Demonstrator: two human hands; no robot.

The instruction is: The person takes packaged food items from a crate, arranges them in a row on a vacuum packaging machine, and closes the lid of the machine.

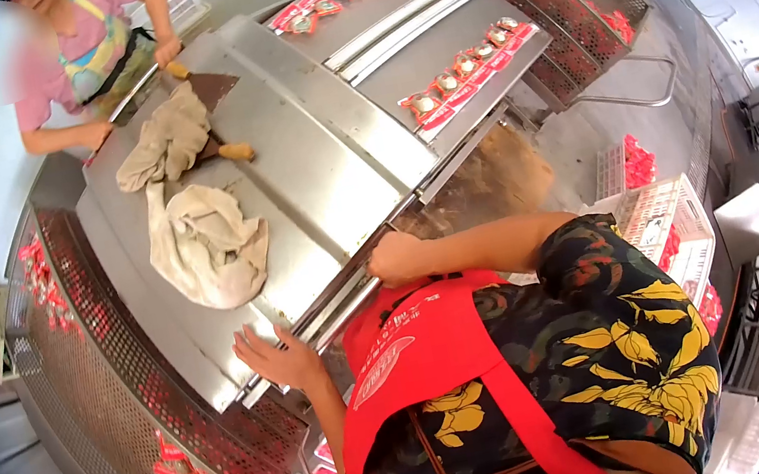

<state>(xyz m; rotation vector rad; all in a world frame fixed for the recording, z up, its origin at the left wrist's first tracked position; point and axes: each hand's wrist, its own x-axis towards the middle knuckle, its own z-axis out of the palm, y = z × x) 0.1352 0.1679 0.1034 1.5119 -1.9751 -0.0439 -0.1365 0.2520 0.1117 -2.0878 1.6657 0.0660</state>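
My left hand [281,358] is beside the near edge of the steel worktable [318,177], its fingers stretched out and apart, holding nothing. Closed at the same edge, my right hand [395,257] grips the metal rail [356,304]; its fingertips are partly hidden. A crumpled beige cloth [208,245] lies on the tabletop in front of my left hand. Farther back, another cloth [167,137] is bunched beside a scraper [211,88] with a wooden handle. A second wooden handle [237,151] sticks out from under that cloth.
Two rows of red-and-clear packets [472,68] lie on the right part of the table. Perforated metal bins [103,337] with red packets flank it. White crates [667,227] stand on the floor at right. Across the table, a person in a pink top [87,45] rests both hands at its edge.
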